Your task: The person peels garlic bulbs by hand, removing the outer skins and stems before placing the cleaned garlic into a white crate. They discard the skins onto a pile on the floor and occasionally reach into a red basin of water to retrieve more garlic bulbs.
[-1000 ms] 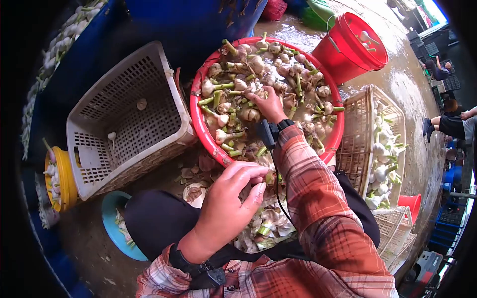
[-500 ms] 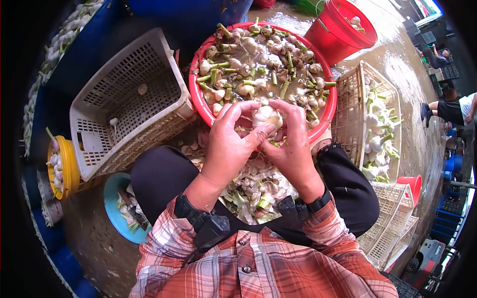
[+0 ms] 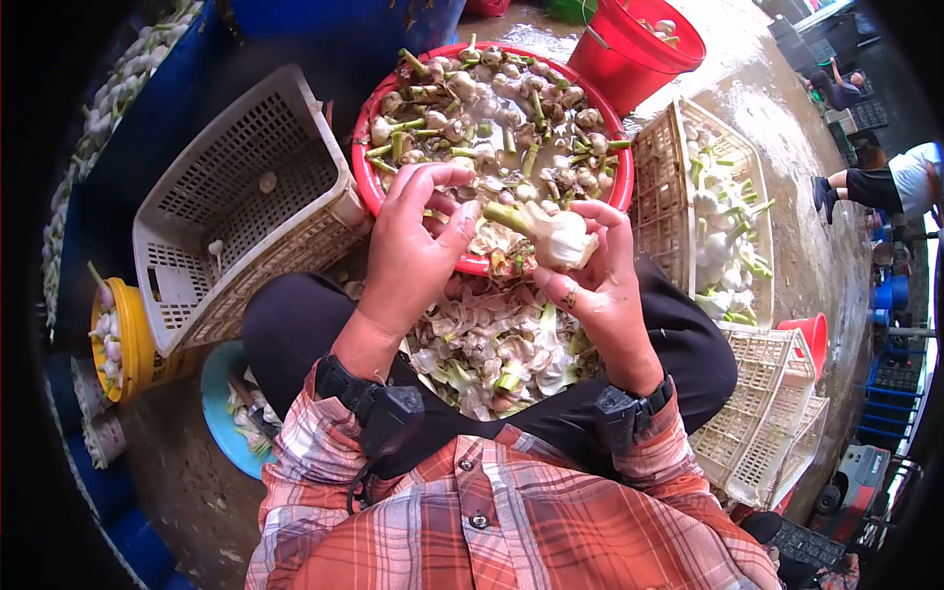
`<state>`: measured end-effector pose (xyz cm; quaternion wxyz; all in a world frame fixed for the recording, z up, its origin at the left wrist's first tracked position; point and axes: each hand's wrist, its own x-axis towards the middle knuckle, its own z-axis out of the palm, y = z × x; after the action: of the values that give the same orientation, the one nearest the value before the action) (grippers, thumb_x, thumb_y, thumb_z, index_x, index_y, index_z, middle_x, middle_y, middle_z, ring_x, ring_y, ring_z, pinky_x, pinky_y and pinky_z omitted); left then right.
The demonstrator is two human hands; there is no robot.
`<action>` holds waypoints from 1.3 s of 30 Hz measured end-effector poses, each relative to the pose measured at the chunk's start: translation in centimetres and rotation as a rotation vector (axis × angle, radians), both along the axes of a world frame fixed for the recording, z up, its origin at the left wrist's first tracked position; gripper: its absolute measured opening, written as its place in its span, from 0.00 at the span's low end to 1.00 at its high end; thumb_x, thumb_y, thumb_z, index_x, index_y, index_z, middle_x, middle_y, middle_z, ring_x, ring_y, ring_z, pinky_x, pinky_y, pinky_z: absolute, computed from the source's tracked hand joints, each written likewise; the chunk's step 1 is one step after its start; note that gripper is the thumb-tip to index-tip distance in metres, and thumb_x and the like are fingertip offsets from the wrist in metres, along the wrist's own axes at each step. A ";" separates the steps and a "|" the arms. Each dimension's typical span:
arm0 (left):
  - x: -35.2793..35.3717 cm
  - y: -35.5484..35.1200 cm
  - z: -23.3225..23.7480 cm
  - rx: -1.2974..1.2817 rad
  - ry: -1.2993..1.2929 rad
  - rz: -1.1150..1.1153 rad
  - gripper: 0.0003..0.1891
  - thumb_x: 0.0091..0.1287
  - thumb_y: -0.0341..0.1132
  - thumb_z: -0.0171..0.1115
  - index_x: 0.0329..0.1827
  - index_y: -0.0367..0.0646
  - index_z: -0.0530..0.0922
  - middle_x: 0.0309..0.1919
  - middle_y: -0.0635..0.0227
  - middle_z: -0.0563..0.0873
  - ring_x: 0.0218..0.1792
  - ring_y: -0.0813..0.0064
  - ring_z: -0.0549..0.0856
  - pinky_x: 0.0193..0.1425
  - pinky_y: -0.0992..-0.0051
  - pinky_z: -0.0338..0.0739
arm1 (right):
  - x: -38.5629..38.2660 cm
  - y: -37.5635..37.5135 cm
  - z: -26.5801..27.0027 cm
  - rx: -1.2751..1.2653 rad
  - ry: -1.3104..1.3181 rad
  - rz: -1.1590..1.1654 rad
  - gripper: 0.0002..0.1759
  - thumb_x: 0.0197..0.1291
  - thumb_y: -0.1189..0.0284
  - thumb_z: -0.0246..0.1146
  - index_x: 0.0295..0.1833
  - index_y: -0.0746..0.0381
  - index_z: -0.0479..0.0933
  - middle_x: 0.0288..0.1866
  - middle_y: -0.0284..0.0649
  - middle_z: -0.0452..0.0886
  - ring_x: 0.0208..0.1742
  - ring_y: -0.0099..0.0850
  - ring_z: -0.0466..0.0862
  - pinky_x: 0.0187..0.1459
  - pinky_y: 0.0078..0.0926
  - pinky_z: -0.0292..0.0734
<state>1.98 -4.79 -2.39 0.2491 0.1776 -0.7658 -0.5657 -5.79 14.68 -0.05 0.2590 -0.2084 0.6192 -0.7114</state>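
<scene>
A garlic bulb [image 3: 563, 239] with a short green stem pointing left is held in my right hand [image 3: 602, 280], between thumb and fingers. My left hand [image 3: 418, 251] is just left of the stem, its thumb and fingers apart, with nothing visible between them. Both hands are over the near edge of a red basin [image 3: 366, 167] holding water and many stemmed garlic bulbs. Below them, a heap of peeled garlic skins [image 3: 492, 359] lies between my legs.
At left are a mostly bare crate [image 3: 261, 211], a yellow bucket [image 3: 147, 339] and a blue basin [image 3: 218, 418]. On the right stand a crate of garlic [image 3: 661, 211], a red bucket [image 3: 629, 59] and stacked crates [image 3: 752, 418]. A person [image 3: 885, 185] is farther off at right.
My hands have moved apart. The bulb has turned so its stem shows and now rests in my right hand alone; my left hand has let go. The view has shifted slightly.
</scene>
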 end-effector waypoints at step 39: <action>0.0 1.8 -0.4 -0.270 0.043 -0.082 0.08 0.69 0.27 0.64 0.48 0.40 0.86 0.44 0.57 0.90 0.44 0.54 0.89 0.48 0.64 0.83 | -0.3 -1.2 -1.7 0.159 -0.050 0.091 0.44 0.58 0.62 0.79 0.76 0.61 0.68 0.66 0.44 0.72 0.66 0.30 0.76 0.63 0.30 0.77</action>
<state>1.93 -3.00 -2.84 0.2638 0.0988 -0.8361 -0.4708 -6.06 13.48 -1.74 0.3222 -0.1973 0.6568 -0.6525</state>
